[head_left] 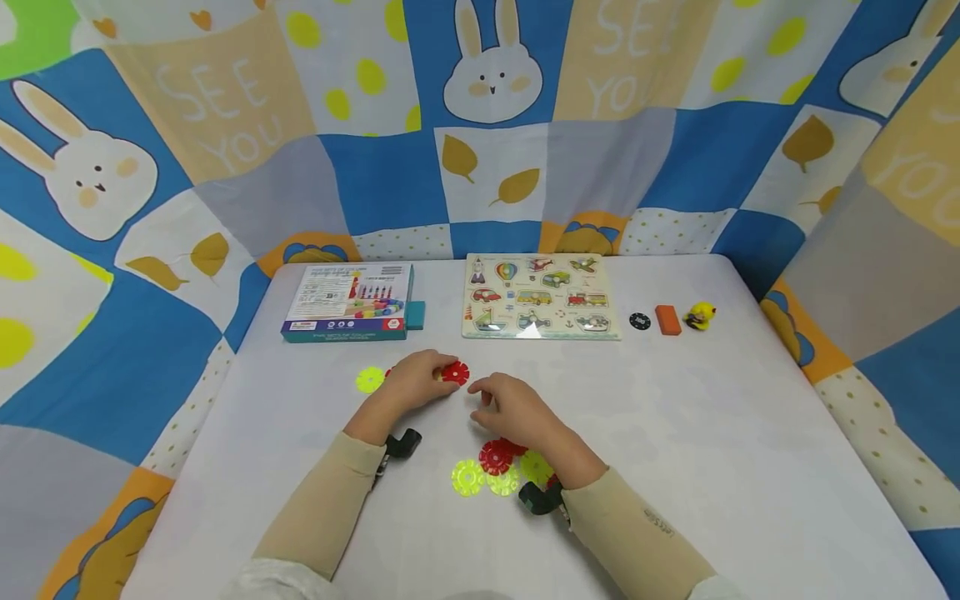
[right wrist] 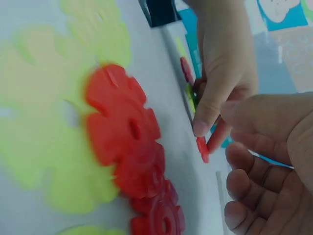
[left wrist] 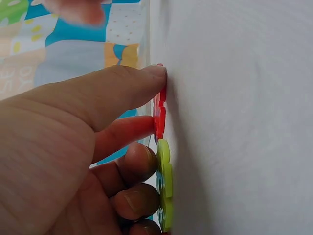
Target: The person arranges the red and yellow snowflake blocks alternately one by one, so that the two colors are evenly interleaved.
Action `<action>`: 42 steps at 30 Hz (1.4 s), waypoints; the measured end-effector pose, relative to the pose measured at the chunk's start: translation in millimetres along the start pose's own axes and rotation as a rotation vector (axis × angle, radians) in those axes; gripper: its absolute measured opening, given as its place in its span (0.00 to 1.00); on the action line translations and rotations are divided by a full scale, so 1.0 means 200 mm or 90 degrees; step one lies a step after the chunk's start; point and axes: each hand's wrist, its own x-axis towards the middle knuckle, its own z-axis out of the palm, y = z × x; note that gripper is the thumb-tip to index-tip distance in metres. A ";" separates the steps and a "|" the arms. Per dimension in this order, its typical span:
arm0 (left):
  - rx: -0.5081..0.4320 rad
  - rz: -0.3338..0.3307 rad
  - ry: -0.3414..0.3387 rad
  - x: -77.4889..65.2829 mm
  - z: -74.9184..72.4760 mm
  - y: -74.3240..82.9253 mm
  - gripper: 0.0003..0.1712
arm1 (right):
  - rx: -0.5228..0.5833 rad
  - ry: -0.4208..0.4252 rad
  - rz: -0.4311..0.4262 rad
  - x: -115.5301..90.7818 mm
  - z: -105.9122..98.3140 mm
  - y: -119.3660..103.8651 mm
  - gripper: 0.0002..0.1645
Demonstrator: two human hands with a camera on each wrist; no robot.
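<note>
My left hand (head_left: 415,381) pinches a red snowflake disc (head_left: 456,372) between thumb and index finger, low over the table. In the left wrist view the thumb presses near one end of that red disc (left wrist: 159,117), and the curled other fingers lie against a yellow-green disc (left wrist: 166,186) lined up beside it. Another yellow-green disc (head_left: 370,380) lies left of this hand, which hides part of the row. My right hand (head_left: 520,408) hovers just right of the red disc, fingers loosely bent, holding nothing. Below it lies a pile with a red disc (head_left: 496,457) and a yellow-green disc (head_left: 468,477).
Along the back of the white table (head_left: 720,433) are a boxed set (head_left: 348,302), a teal block (head_left: 415,315), a vehicle puzzle board (head_left: 538,297), a black round piece (head_left: 640,321), an orange block (head_left: 667,320) and a yellow duck (head_left: 700,316). A patterned cloth hangs behind.
</note>
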 end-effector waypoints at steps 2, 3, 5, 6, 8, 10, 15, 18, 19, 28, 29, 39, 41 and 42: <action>-0.001 -0.006 -0.001 0.00 0.00 0.00 0.32 | 0.002 -0.010 -0.014 -0.05 0.01 -0.01 0.23; 0.000 -0.010 -0.002 0.00 0.00 0.00 0.32 | 0.000 -0.015 -0.021 -0.07 0.01 -0.01 0.23; -0.002 -0.014 -0.005 0.00 0.00 0.00 0.33 | -0.001 -0.024 -0.043 -0.11 0.03 -0.01 0.22; -0.004 -0.015 -0.006 0.00 0.00 0.00 0.33 | -0.006 -0.028 -0.057 -0.13 0.04 -0.01 0.22; -0.008 -0.015 -0.009 0.00 0.00 0.00 0.33 | -0.040 -0.033 -0.092 -0.17 0.07 -0.01 0.22; -0.012 -0.014 -0.011 0.00 0.00 0.00 0.33 | -0.087 -0.032 -0.130 -0.20 0.10 -0.02 0.23; -0.007 -0.009 -0.004 -0.01 -0.01 0.00 0.33 | -0.216 -0.003 -0.183 -0.24 0.20 -0.03 0.26; -0.009 -0.007 0.000 -0.01 -0.02 0.00 0.33 | -0.253 0.009 -0.173 -0.23 0.22 -0.04 0.26; -0.012 -0.006 0.001 -0.01 -0.02 0.00 0.33 | -0.261 0.008 -0.167 -0.23 0.23 -0.04 0.26; -0.019 -0.019 -0.001 -0.02 0.00 0.01 0.32 | -0.066 -0.078 -0.101 -0.21 0.21 -0.08 0.19; -0.018 -0.020 -0.001 -0.02 0.00 0.01 0.32 | -0.024 -0.089 -0.090 -0.21 0.20 -0.08 0.18; -0.005 -0.020 0.003 -0.02 0.00 0.01 0.32 | 0.166 -0.117 -0.042 -0.17 0.02 -0.07 0.20; -0.008 -0.023 0.003 -0.02 0.01 0.00 0.32 | 0.163 -0.097 -0.023 -0.15 -0.02 -0.05 0.22; -0.010 -0.024 0.002 -0.02 0.01 0.00 0.33 | 0.160 -0.085 -0.011 -0.14 -0.04 -0.04 0.24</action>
